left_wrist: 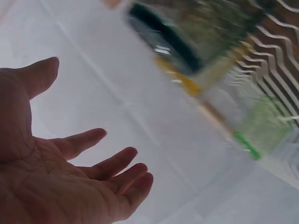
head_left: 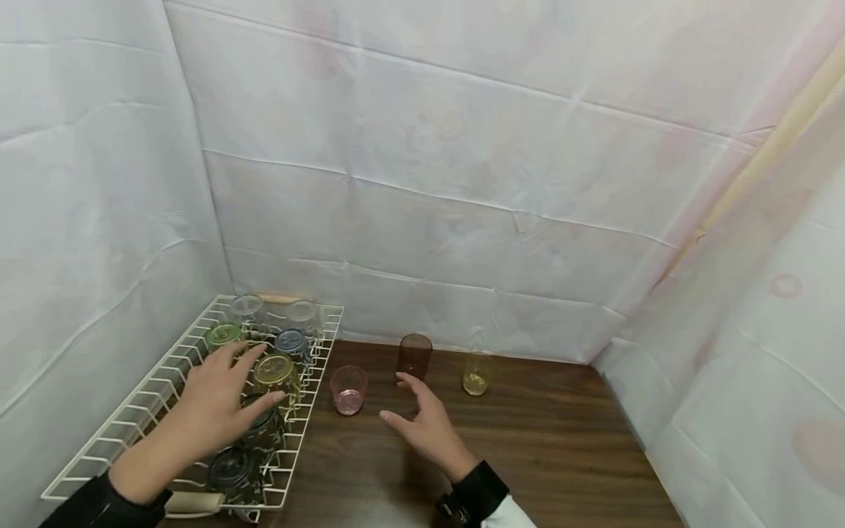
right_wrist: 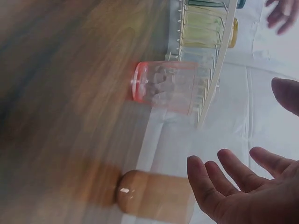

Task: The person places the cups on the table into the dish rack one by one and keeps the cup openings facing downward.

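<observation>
Pink glass (head_left: 348,391): upright, see-through, sides perhaps dimpled, blurred.

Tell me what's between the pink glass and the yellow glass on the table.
In the head view, a brown glass stands between them, with part of the right hand in front of it.

Site noted as a makeshift booth; I cannot determine whether home or lab. Creased white sheeting (head_left: 422,147) hangs behind and left of the wire rack (head_left: 312,413); wood-grain tabletop (head_left: 548,440) bearing coloured glasses (head_left: 348,401) extends rightward.
</observation>
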### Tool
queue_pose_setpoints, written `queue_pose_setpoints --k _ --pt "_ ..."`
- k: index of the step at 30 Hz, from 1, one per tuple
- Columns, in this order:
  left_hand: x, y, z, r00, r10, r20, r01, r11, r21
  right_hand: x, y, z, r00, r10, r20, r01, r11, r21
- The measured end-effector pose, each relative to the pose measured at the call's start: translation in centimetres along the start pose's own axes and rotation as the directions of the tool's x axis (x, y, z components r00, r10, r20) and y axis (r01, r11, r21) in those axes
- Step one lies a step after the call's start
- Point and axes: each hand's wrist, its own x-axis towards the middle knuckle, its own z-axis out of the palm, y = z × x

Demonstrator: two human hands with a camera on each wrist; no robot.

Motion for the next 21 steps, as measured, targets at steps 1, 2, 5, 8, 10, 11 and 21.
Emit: queue_pose_setpoints --k 1,2,5,8,10,11,21 --pt "-0.3 0.7 -0.1 1.000 0.017 -0.014 -0.017 1.000 -0.003 0.3 -0.2 0.1 1.000 -0.004 0.005 0.004 1.000 -0.021" --pt "-0.7 1.4 -0.1 0.999 0.034 -0.034 -0.035 0.999 -0.006 0.6 -0.4 0.3 1.000 -0.013 0.014 0.013 0.999 -0.044" --pt "-1.8 3.3 0.1 0.995 0.068 -0.073 -0.070 0.997 -0.022 1.8 -0.9 0.8 0.998 -0.028 0.047 0.033 0.993 -0.117" --pt "-2.9 5.2 0.7 0.992 0.086 -0.088 -0.090 0.995 -0.050 2.9 -1.1 1.6 0.997 -0.049 0.055 0.060 0.973 -0.224" --pt "-3.7 6.3 1.2 0.991 0.098 -0.089 -0.105 0.992 -0.073 3.5 -1.3 2.3 0.996 -0.061 0.062 0.077 0.955 -0.287" --pt "-4.1 6.7 1.5 0.989 0.112 -0.096 -0.120 0.989 -0.088 3.8 -1.4 2.7 0.995 -0.068 0.067 0.086 0.944 -0.319" --pt "-6.2 7.9 6.0 0.965 0.258 -0.037 -0.260 0.942 -0.212 6.3 -0.7 5.9 0.982 -0.097 0.162 0.170 0.827 -0.535"
